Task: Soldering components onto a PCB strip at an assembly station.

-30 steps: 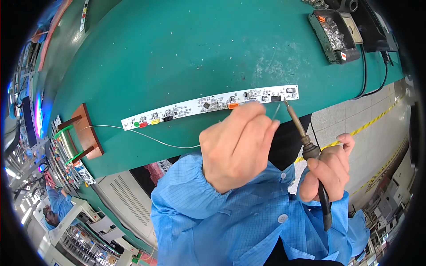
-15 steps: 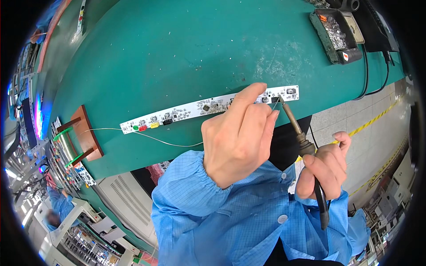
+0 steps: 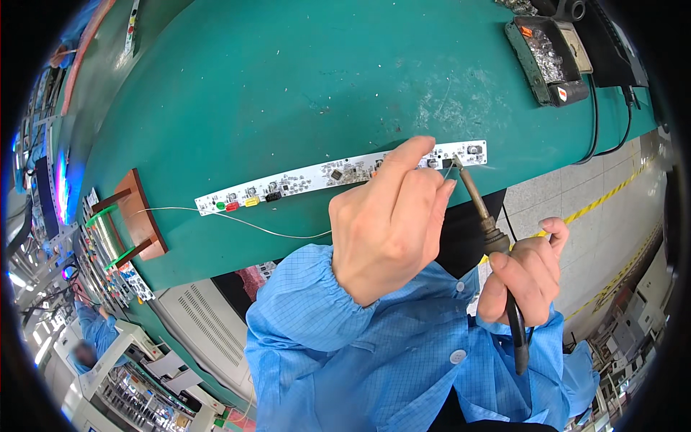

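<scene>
A long white circuit board [image 3: 309, 178] lies on the green bench mat, with green, red, yellow and black parts along its left end. My left hand [image 3: 392, 219] reaches over its right half, index finger stretched along the board. Its other fingers pinch the solder wire [image 3: 273, 234], whose thin end shows by a dark part near the board's right end. In my right hand [image 3: 525, 277] is a soldering iron [image 3: 494, 234], gripped by its dark handle. The iron's tip meets the board beside the wire's end. My left hand hides part of the board's middle.
The wire runs back to a solder spool [image 3: 108, 234] on a brown wooden stand [image 3: 147, 223] at the left. Far right stands an open dark tray [image 3: 536, 61] holding metallic scraps, beside black cables [image 3: 594, 122]. A pale vented case [image 3: 201, 327] sits below the bench edge.
Hardly anything differs. The board and my left hand have shifted very slightly to the right; the iron's tip stays at the same spot on the board.
</scene>
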Tool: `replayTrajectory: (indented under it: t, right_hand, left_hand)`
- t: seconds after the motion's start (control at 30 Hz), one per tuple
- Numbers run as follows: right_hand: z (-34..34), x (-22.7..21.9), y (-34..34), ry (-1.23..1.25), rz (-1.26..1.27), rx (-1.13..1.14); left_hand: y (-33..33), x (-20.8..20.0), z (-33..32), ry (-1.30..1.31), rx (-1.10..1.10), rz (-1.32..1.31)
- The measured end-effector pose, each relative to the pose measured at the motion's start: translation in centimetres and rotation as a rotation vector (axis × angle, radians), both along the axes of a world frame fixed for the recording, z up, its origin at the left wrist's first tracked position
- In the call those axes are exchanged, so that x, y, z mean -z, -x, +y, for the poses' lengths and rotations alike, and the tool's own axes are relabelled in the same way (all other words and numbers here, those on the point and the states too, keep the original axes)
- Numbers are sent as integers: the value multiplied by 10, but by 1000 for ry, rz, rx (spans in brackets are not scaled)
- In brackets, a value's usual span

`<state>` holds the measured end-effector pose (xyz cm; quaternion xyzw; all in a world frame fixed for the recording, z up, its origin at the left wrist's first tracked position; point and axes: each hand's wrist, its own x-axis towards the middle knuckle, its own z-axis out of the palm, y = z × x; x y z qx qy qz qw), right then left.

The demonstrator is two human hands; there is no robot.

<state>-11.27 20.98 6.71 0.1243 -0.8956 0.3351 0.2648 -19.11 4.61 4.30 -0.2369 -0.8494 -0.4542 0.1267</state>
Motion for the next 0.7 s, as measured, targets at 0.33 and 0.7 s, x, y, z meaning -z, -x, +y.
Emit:
replayTrajectory:
  t: [0.33,0.7]
  right_hand:
    - [9,2,-3,19,51,50]
    - [51,32,33,47,-53,280]
  left_hand:
    - [1,1,-4,-39,-3,22]
    - [-19,-42,-82,70,-144,100]
